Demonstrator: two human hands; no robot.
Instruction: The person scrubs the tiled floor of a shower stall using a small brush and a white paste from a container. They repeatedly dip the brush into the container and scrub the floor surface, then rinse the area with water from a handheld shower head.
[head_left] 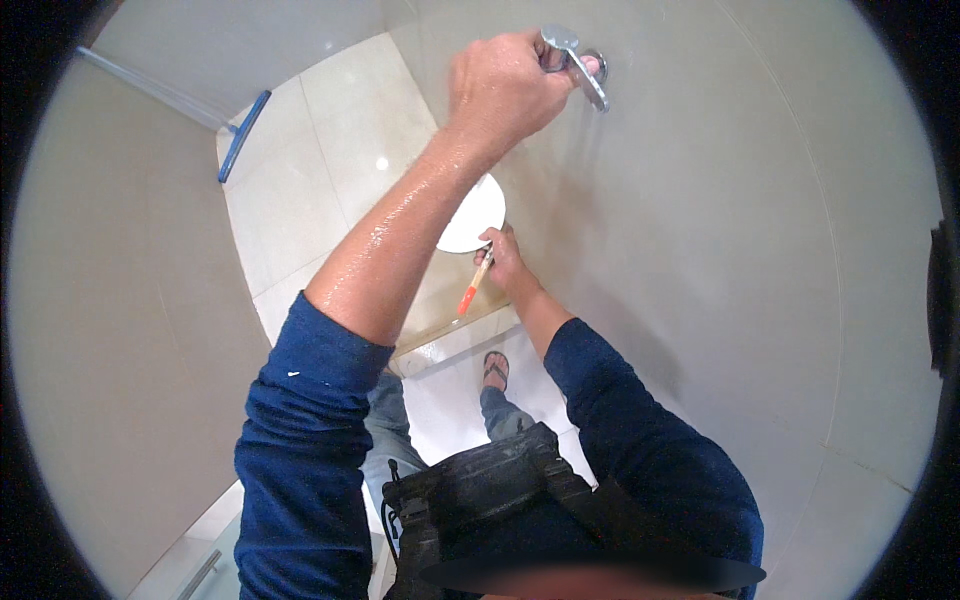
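Note:
My left hand [510, 82] reaches up to a chrome tap [580, 65] on the wall, its fingers closed round the tap body beside the lever. Water glistens on the bare left forearm. Lower down, my right hand [508, 262] is closed on a stick-like handle [472, 290], pale wood with an orange end; its other end is hidden, so its kind does not show. The same hand's fingers touch the rim of a round white dish [474, 216]. My left forearm covers part of that dish.
A blue squeegee [245, 136] with a long pale pole leans in the far left corner. Tiled walls stand close on both sides. A low ledge [455, 338] crosses the floor before my sandalled foot [495, 370]. A black bag [480, 485] hangs at my front.

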